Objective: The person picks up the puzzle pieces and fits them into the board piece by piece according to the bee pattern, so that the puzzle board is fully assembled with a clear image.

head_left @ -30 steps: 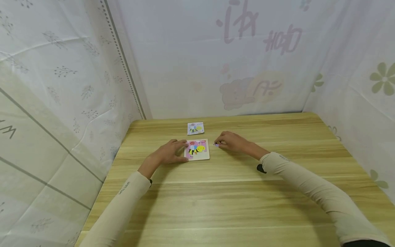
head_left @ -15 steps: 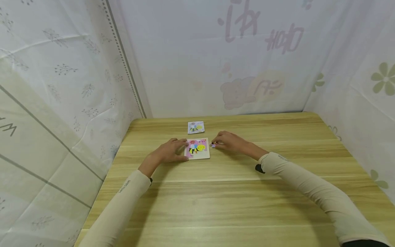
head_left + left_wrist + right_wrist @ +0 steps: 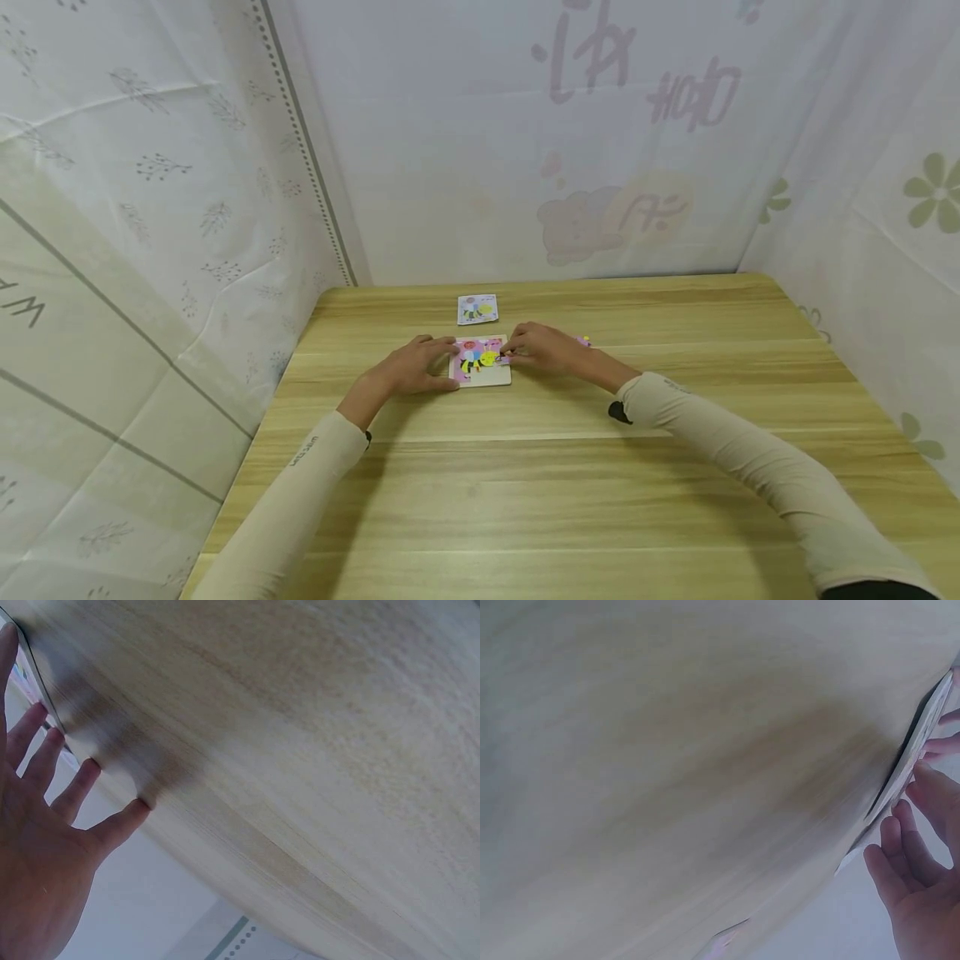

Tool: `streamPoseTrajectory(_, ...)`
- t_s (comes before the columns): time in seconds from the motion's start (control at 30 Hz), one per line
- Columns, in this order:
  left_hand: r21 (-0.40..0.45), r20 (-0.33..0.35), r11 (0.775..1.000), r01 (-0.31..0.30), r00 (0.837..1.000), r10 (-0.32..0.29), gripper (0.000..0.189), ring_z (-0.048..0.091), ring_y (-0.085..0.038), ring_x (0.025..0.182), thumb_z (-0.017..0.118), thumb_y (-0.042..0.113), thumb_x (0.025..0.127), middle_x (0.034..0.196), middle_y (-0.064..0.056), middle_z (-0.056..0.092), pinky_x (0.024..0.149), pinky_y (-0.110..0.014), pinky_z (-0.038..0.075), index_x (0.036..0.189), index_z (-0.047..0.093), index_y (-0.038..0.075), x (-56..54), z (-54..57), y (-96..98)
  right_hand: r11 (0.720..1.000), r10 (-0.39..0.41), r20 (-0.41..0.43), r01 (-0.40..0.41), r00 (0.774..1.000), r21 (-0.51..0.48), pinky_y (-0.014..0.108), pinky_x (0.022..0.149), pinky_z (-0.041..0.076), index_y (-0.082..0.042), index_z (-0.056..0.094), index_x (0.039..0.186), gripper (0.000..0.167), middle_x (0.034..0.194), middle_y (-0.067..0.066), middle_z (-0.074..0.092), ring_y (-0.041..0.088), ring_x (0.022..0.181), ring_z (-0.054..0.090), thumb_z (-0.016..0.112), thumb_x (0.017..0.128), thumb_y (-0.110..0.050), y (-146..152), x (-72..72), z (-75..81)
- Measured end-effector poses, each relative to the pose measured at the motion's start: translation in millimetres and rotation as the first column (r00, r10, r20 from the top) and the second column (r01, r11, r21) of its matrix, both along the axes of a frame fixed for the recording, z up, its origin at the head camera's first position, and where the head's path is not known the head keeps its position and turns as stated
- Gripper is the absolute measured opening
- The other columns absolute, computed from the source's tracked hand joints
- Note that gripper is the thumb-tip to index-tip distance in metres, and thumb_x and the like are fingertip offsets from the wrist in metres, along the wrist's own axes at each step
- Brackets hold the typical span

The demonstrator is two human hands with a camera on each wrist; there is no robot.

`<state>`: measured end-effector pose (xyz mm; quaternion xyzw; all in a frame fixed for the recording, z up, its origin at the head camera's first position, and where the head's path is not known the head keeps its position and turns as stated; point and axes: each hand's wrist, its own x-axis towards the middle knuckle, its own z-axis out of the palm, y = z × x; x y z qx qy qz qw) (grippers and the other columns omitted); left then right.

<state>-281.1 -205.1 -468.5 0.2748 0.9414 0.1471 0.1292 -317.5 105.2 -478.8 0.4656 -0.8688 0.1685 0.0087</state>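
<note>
A square jigsaw puzzle board [image 3: 489, 378] with a bee picture lies flat on the table, its lower right part showing bare pale backing. My left hand [image 3: 410, 366] rests at the board's left edge, fingers spread and fairly straight; the left wrist view shows the same hand [image 3: 45, 840] with fingertips by the edge. Over the board's right side, my right hand [image 3: 546, 347] pinches a small purple puzzle piece [image 3: 504, 360] between thumb and fingers. In the right wrist view the fingers of this hand [image 3: 930, 855] meet the board's edge [image 3: 911, 750], and the piece is mostly hidden.
Behind the board lies a small picture card [image 3: 477, 309] with a similar bee. Another pink and yellow puzzle piece [image 3: 583, 341] lies on the table [image 3: 480, 500], partly hidden behind my right hand. Patterned cloth [image 3: 450, 167] hangs around the table's back and sides.
My right hand has moved left with the purple puzzle piece, from beside the board to over its right side. Another piece now shows behind that hand. My left hand stays in place.
</note>
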Motion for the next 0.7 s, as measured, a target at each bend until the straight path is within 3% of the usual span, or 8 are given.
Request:
streamPoseTrajectory(0.37, 0.003, 0.009, 1.0, -0.007, 1.0, 0.006, 0.074, 0.029, -0.039, 0.153, 0.071, 0.056, 0.095, 0.167, -0.006, 0.035, 0.118, -0.062, 0.032, 0.154, 0.051, 0.017, 0.8, 2.7, 0.6, 0.998, 0.062, -0.018, -0.062, 0.998, 0.02, 0.036, 0.093, 0.056, -0.009, 0.079, 0.117, 0.022, 0.11, 0.008, 0.072, 0.022, 0.105, 0.066, 0.073, 0.1, -0.02, -22, 0.5, -0.4)
streamPoseTrajectory(0.7, -0.007, 0.005, 1.0, 0.0, 1.0, 0.001, 0.072, 0.03, -0.038, 0.152, 0.071, 0.055, 0.096, 0.168, -0.005, 0.035, 0.117, -0.06, 0.035, 0.154, 0.052, 0.017, 0.6, 2.1, -1.2, 0.997, 0.074, 0.04, -0.075, 0.996, 0.005, 0.035, 0.095, 0.055, -0.009, 0.08, 0.117, 0.021, 0.114, 0.008, 0.072, 0.022, 0.108, 0.065, 0.072, 0.1, -0.019, -37, 7.9, 0.7)
